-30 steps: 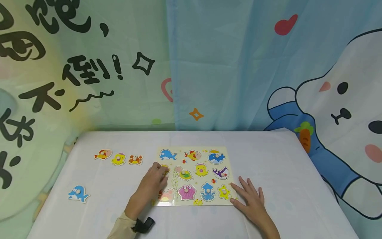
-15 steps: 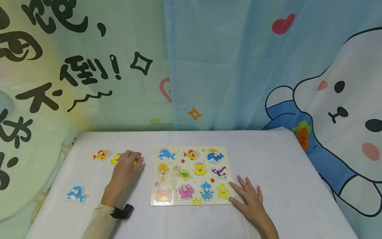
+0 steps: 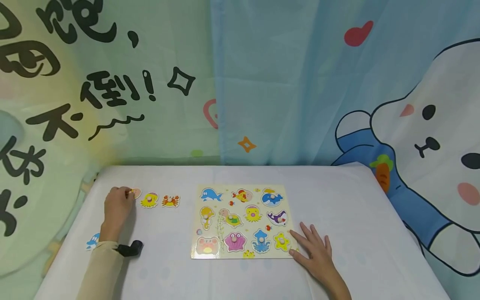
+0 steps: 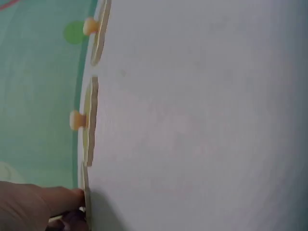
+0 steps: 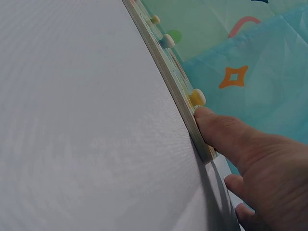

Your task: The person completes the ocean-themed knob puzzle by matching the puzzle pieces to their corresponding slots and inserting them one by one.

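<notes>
My left hand (image 3: 117, 208) is at the far left of the table, its thumb and fingers pinching the fish puzzle piece (image 3: 136, 193). Most of that fish is hidden under the fingers; in the left wrist view its edge (image 4: 85, 175) stands close to the cloth. Beside it lie a yellow octopus piece (image 3: 149, 200) and a red crab piece (image 3: 171, 201). My right hand (image 3: 314, 254), fingers spread, rests at the right edge of the puzzle board (image 3: 240, 257). The right wrist view has the thumb (image 5: 226, 130) touching the board's corner near a yellow knob.
A blue dolphin piece (image 3: 93, 241) lies at the left, partly behind my left sleeve (image 3: 98, 271). Several sea-animal pieces with knobs sit in the board, among them a starfish (image 3: 281, 241). A printed curtain (image 3: 270, 83) hangs behind the white-covered table.
My left hand has left the seahorse on the board, passed over the crab and reached the fish at the far left. My right hand stays at the board's edge.
</notes>
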`<state>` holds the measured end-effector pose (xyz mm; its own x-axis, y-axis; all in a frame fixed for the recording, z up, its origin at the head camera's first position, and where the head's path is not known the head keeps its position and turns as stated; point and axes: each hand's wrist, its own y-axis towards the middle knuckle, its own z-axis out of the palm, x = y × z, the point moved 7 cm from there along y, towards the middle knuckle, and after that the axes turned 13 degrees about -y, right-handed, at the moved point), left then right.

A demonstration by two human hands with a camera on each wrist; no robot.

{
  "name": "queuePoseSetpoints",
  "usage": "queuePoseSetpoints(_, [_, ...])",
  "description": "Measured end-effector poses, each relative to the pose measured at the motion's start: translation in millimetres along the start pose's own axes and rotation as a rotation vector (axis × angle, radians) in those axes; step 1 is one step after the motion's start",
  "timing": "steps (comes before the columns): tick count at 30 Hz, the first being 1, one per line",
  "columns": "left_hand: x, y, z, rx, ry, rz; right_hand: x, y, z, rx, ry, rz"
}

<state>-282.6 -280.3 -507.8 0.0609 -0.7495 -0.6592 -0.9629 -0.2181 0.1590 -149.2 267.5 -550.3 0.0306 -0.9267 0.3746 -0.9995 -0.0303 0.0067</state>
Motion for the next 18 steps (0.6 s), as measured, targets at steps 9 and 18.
queuePoseSetpoints(9, [5.3, 14.2, 3.2, 0.136, -0.001, -0.081, -1, 0, -1, 0.006, 0.002, -0.001])
queuePoseSetpoints(18, [10.3, 17.4, 2.3, 0.166, 0.015, -0.146, -1, 0, 1, 0.012, -0.002, -0.002])
